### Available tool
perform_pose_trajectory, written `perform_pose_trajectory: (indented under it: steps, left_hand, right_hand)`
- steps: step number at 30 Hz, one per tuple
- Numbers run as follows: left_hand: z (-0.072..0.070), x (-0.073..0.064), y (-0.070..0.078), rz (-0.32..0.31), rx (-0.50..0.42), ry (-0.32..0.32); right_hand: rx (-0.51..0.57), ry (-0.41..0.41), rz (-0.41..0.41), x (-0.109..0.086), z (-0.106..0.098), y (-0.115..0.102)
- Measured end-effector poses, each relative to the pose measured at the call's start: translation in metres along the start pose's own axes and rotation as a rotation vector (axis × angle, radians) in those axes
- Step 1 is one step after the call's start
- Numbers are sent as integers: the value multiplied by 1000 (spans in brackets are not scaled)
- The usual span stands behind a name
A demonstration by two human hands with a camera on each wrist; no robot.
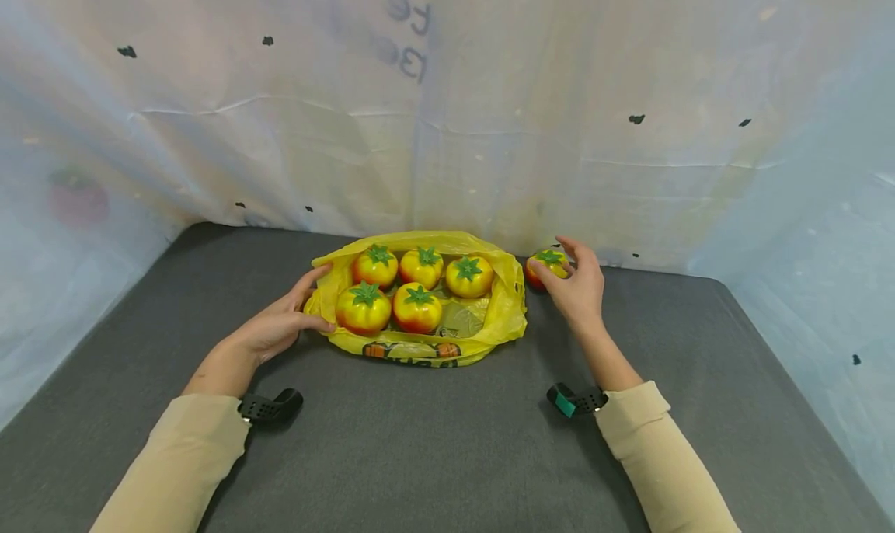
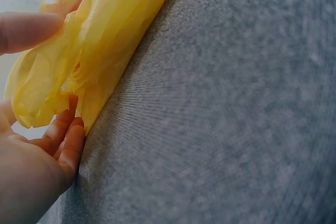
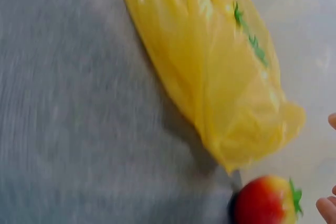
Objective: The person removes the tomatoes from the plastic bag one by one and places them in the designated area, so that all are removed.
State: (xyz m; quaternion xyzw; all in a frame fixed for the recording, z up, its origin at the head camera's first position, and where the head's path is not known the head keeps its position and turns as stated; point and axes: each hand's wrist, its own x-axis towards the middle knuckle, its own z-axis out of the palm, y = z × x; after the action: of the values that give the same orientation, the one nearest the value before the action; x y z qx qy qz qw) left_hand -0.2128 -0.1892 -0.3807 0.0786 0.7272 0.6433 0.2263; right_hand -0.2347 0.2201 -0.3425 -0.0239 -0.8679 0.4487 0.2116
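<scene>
A yellow plastic bag (image 1: 506, 315) lies on the grey cloth with its mouth facing up. Several yellow-and-red tomatoes (image 1: 363, 309) with green leafy tops sit inside. My left hand (image 1: 276, 323) is at the bag's left end, holding its edge between the thumb and the fingers, which curl in beneath it in the left wrist view. One more tomato (image 3: 262, 200) stands outside, just beyond the bag's right end. My right hand (image 1: 579, 288) reaches over it, thumb and index finger spread. In the right wrist view, the visible fingertips (image 3: 328, 209) are apart from that tomato.
Grey cloth (image 1: 433, 440) covers the table. A pale plastic sheet (image 1: 489, 129) with dark specks rises like a wall behind the bag, and similar sheeting stands at both sides. Each wrist wears a black band (image 1: 269, 406).
</scene>
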Motion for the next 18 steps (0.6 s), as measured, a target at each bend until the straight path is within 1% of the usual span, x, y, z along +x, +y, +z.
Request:
perform_pose_trajectory:
  steps: [7, 13, 18]
  left_hand:
    - [2, 0, 0, 9, -5, -1]
    - [2, 1, 0, 19, -4, -4]
    - [2, 1, -1, 15, -5, 0]
  right_hand:
    - [77, -32, -54, -7, 10, -20]
    - [123, -56, -112, -9, 23, -27]
    - [132, -105, -134, -14, 34, -32]
